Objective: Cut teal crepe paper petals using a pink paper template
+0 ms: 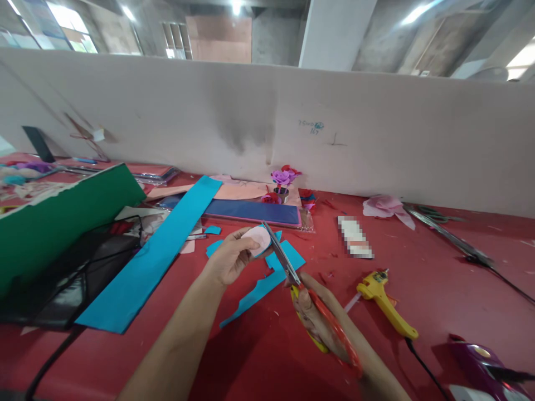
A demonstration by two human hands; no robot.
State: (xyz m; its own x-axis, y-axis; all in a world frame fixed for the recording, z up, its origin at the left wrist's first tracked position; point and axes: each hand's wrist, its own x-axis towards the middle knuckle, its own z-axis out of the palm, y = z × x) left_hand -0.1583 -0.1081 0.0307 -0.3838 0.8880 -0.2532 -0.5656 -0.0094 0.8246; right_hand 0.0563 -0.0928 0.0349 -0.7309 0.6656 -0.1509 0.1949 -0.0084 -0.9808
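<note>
My left hand (233,255) pinches a round pale pink paper piece (258,239) with a blue edge showing behind it. In my right hand (320,312) are scissors (285,262) with red and yellow handles. Their blades reach up to the right edge of the round piece, touching or nearly touching it. Beneath both hands lie cut scraps of blue paper (258,292) on the red table (246,362). A long blue paper strip (161,259) stretches diagonally to the left of my left hand.
A yellow glue gun (387,306) lies right of my right hand, its cord trailing forward. Behind it is a blurred phone-like object (355,238). A small pot of paper flowers (282,192) stands near the white partition (167,111). A green board (71,223) leans at left.
</note>
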